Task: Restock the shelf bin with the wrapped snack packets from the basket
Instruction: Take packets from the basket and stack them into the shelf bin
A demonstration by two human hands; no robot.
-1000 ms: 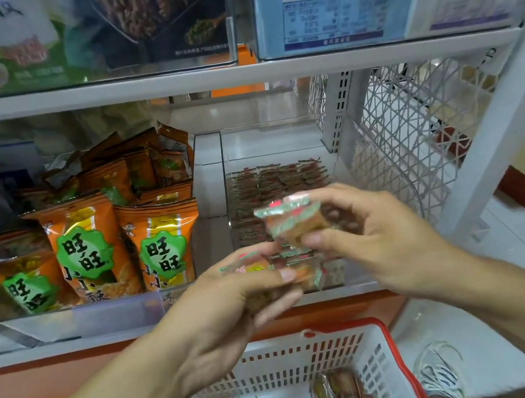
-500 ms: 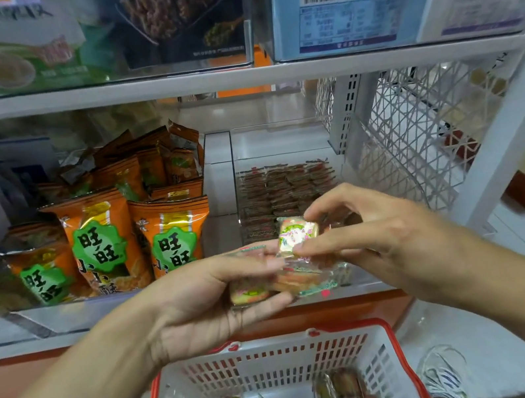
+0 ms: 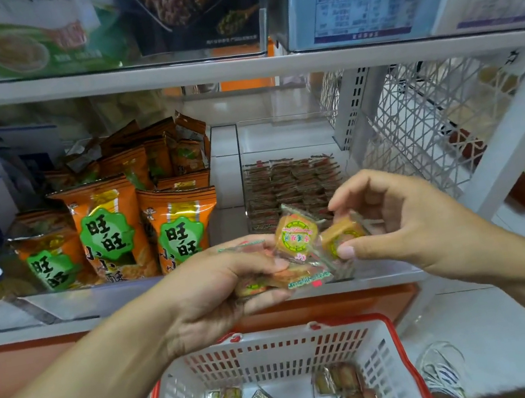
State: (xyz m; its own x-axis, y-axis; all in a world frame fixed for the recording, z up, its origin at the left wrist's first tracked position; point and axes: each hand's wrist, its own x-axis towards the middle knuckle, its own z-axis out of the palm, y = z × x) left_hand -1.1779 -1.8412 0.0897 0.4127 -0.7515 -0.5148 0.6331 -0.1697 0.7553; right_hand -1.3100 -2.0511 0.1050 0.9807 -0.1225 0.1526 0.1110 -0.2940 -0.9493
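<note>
Clear-wrapped snack packets (image 3: 296, 271) sit bunched in your left hand (image 3: 214, 293) while your right hand (image 3: 408, 226) has just pinched one packet (image 3: 342, 236) away, probably bound for the shelf bin (image 3: 290, 187) at the shelf's front edge.

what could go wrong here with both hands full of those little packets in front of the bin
1. The left hand grips a loose bunch of packets; one sticks up and could slip into the basket or onto the floor.
2. The right hand only pinches a single packet at its fingertips, a weak hold.
3. The shelf bin holds tidy rows; a dropped packet could disturb them.
</note>
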